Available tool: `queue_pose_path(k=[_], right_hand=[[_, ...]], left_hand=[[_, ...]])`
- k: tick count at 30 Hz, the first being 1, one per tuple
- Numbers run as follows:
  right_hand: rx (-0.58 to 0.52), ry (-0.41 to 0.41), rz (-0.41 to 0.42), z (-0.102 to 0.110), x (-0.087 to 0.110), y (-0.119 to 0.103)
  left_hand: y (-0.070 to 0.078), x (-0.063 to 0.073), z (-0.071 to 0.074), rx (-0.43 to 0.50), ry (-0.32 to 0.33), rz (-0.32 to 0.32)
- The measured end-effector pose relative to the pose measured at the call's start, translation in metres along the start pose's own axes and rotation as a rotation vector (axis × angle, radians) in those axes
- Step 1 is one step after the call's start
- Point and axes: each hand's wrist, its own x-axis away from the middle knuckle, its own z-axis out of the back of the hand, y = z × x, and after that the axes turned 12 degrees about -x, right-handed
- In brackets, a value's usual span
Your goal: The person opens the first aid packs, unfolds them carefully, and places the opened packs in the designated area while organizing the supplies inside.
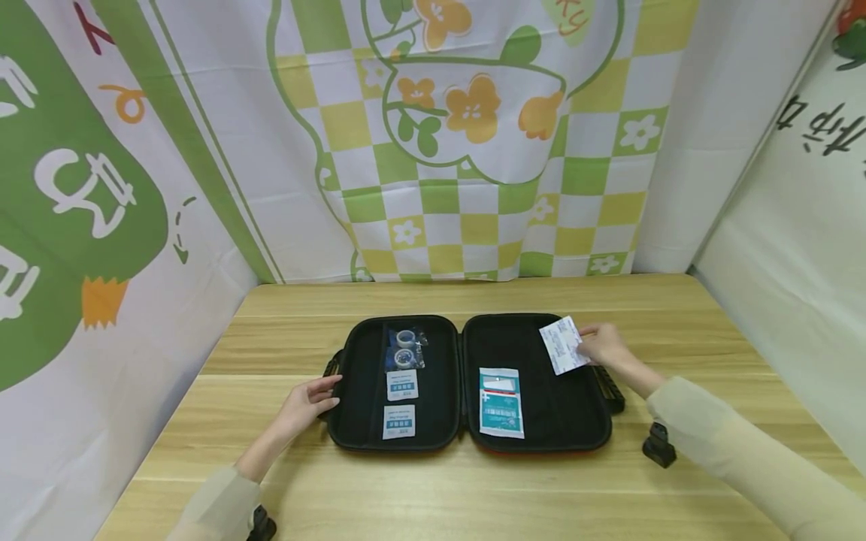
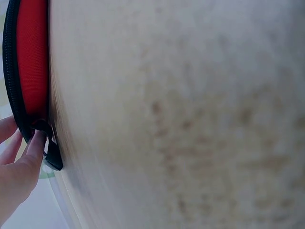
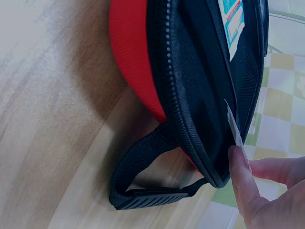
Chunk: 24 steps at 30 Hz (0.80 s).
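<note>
A zippered case (image 1: 395, 448), black inside and red outside, lies spread flat on the wooden table. My left hand (image 1: 307, 406) holds its left rim beside the handle; in the left wrist view the thumb (image 2: 35, 148) lies against the red side. Above the right half, my right hand (image 1: 604, 346) pinches a white printed packet (image 1: 563, 346) by its edge, tilted over the far right corner. A green and white packet (image 1: 501, 417) sits in that half. The left half holds two small white and blue packets (image 1: 402, 385) (image 1: 399, 422) and two bagged rolls of tape (image 1: 404, 358).
The right carry handle (image 3: 152, 199) sticks out past the case's right side onto the table (image 1: 433, 503). Patterned cloth (image 1: 460, 225) hangs behind the table's far edge, and printed cloth walls stand at left and right. Black devices are near both wrists.
</note>
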Motion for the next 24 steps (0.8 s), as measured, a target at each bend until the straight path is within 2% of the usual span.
queue_pose_path(k=[9,12,13,16,19,20,24], right_hand=[[0.051,0.032,-0.013,-0.008,-0.013,0.005],[0.025,0.041,0.003,-0.008,-0.025,0.021],[-0.023,0.038,0.054,-0.007,-0.034,0.035],[-0.035,0.044,0.074,-0.005,-0.043,0.047],[-0.021,0.062,0.061,-0.008,-0.037,0.039],[0.026,0.069,0.009,-0.01,-0.029,0.026],[0.05,0.072,0.012,-0.014,-0.013,0.008]], left_hand=[[0.001,0.0,0.001,-0.01,-0.005,-0.012],[0.003,0.001,0.002,-0.022,-0.007,-0.012],[0.004,0.002,0.002,-0.022,-0.008,-0.01],[0.006,0.002,0.003,-0.019,-0.009,-0.011],[0.006,0.002,0.002,-0.015,-0.009,-0.013],[0.005,0.002,0.002,-0.015,-0.008,-0.014],[0.002,0.0,0.001,-0.006,-0.009,-0.012]])
